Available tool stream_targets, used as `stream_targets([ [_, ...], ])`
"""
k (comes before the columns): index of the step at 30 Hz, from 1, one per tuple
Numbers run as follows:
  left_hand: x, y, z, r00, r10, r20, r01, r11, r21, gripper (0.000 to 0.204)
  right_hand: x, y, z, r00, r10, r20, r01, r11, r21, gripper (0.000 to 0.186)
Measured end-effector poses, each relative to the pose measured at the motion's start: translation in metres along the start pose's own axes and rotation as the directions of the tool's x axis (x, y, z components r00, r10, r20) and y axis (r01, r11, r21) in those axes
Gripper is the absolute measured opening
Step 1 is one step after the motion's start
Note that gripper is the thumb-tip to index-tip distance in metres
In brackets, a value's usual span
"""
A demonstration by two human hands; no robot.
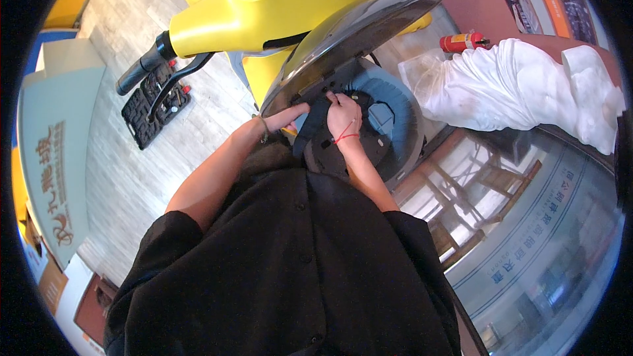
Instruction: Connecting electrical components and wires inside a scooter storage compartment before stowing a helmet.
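An open dark glossy lid (356, 26) stands hinged over a round grey compartment (412, 125) with a blue inner surround, black fittings and a wire inside, beside a yellow scooter (257, 13). My left hand (290, 116) is at the compartment's near left edge, fingers curled round the rim and partly hidden, thumb pointing inward. My right hand (343, 116), with a red string on the wrist, is inside near the hinge, fingers bent around something small and dark that I cannot make out.
An open black tool case (142, 118) lies on the floor at left, beside a grey signboard (59, 105). On the right are a white cloth bundle (494, 86), a red extinguisher (460, 42) and a glossy glass panel (514, 237) with wooden chairs showing in it.
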State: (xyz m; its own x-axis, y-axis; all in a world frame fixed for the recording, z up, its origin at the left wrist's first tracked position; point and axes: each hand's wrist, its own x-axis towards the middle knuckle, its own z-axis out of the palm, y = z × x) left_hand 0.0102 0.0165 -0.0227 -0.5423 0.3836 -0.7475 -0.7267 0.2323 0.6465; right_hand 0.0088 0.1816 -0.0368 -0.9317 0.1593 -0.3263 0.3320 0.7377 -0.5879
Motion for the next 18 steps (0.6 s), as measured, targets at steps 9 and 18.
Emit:
stream_targets([
  [9,0.009,-0.021,0.005,0.999,-0.034,0.032,0.034,0.999,-0.009,0.041,0.015,0.012,0.012,0.707,0.428,0.562,-0.707,0.428,0.564,0.034],
  [18,-0.004,-0.009,0.008,0.995,-0.066,-0.072,0.076,0.987,0.145,0.056,-0.001,-0.006,0.004,0.997,0.007,0.079,-0.015,0.994,0.111,0.032],
])
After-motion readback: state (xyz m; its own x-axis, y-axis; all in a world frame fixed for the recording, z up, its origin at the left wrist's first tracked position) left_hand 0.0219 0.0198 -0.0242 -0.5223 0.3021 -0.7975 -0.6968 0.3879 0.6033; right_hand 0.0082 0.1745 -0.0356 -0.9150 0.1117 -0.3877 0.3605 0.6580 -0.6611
